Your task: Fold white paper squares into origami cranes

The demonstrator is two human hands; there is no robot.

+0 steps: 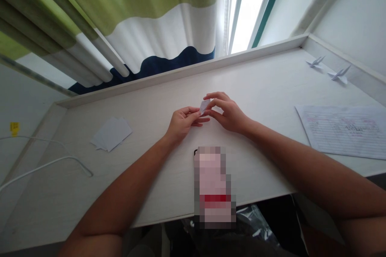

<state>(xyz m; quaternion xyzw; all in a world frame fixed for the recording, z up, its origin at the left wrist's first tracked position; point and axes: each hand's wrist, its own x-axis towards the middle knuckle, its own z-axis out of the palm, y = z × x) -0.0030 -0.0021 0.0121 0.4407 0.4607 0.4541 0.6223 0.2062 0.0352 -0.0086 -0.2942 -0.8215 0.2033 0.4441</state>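
Observation:
A small folded piece of white paper (204, 106) is held up between my two hands over the middle of the desk. My left hand (182, 122) pinches its lower left edge between thumb and fingers. From the other side, my right hand (224, 111) grips it with thumb and fingertips, which hide part of the paper. Below my hands lies a phone-shaped object (214, 184), blurred out by pixels, near the desk's front edge.
A stack of blank white paper (111, 133) lies on the left of the desk (157, 176), near a white cable (64, 157). Two folded paper figures (315, 62) (339, 74) stand at the far right. Closer on that side are lined written sheets (343, 130). Raised borders edge the desk.

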